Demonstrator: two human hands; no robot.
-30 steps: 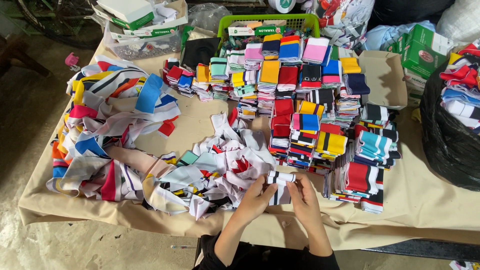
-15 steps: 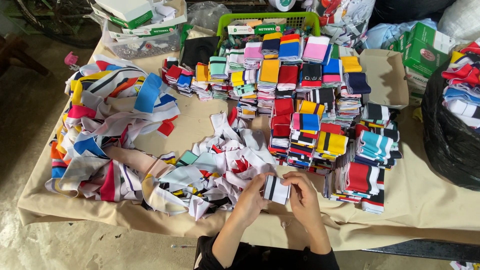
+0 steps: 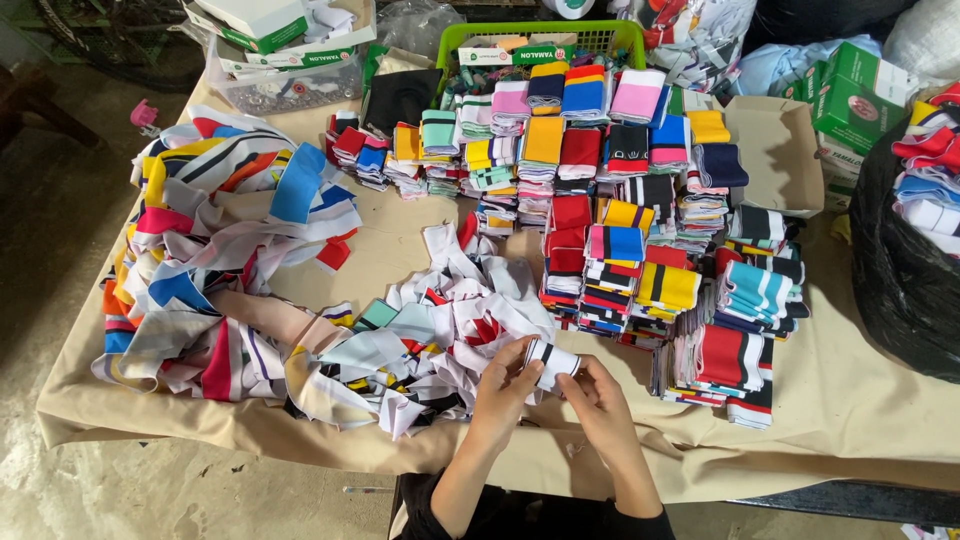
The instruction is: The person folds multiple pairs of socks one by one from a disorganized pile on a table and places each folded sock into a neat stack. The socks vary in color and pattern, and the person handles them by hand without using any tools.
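Both of my hands meet at the near edge of the table over a small white folded fabric strip with black stripes (image 3: 553,360). My left hand (image 3: 505,392) pinches its left end and my right hand (image 3: 598,400) grips its right side. Just left of my hands lies a loose heap of white and mixed-colour strips (image 3: 440,330). Behind and to the right stand several neat stacks of folded coloured strips (image 3: 620,220).
A large tangle of long coloured bands (image 3: 220,250) covers the table's left side. The beige tablecloth (image 3: 860,410) hangs over the front edge. A green basket (image 3: 540,40) and cardboard boxes (image 3: 270,40) sit at the back, a black bag (image 3: 900,260) at the right.
My hands stayed in the same place while working the striped strip, which has become more tightly folded between them. Nothing else on the table moved.
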